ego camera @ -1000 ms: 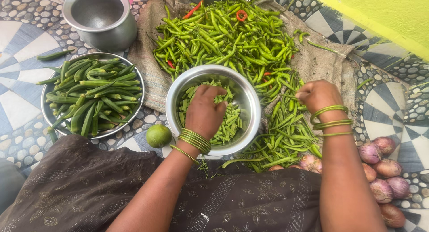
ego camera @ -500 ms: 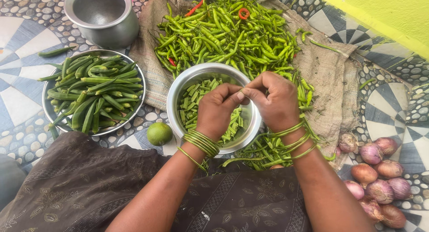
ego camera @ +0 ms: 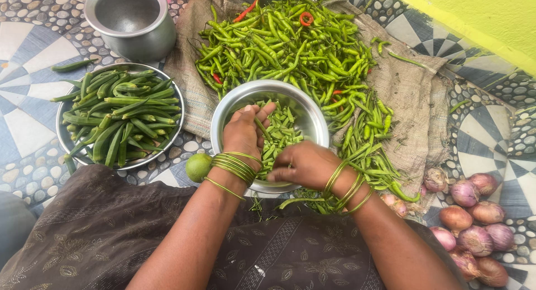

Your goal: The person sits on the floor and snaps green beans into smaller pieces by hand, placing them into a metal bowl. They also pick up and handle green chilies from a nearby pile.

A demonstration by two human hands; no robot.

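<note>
both hands meet over the steel bowl so trimmed pieces drop in — left hand pinches a green chilli, right hand curled at the rim, seemingly empty; chilli heap lies within reach.

No packages, labels, signs, screens.

left hand pinching chilli over steel bowl — right hand beside

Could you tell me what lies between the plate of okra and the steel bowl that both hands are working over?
In the head view, a small green lime sits on the patterned floor between the plate and the bowl.
</note>
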